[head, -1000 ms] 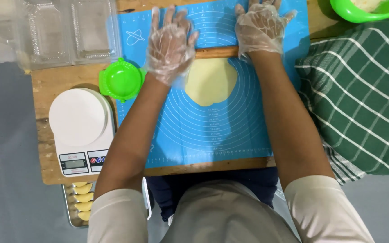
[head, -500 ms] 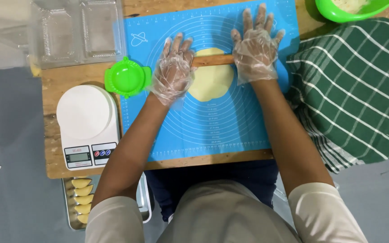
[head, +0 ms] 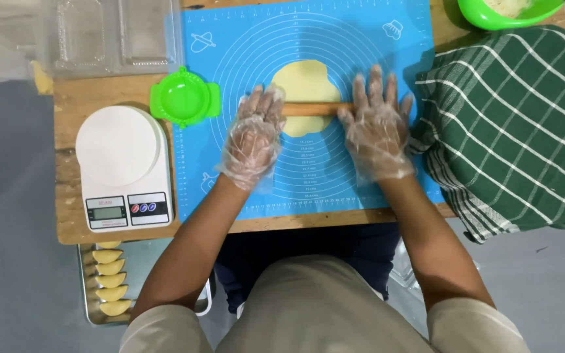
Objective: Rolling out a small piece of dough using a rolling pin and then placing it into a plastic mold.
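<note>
Dough (head: 305, 80), a flat pale-yellow round, lies on the blue baking mat (head: 308, 176) with a wooden rolling pin (head: 315, 108) lying across it. Both gloved hands rest flat and open-palmed on the pin's ends, left hand (head: 253, 138) and right hand (head: 377, 131), gripping nothing. A green dumpling press (head: 184, 98) and white kitchen scale (head: 123, 167) sit left of the mat.

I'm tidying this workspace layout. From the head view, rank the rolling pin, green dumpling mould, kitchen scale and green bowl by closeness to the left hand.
1. Rolling pin: under the left hand.
2. Green dumpling mould: just left, at the mat's edge.
3. Kitchen scale: farther left on the board.
4. Green bowl: far top right corner.
</note>
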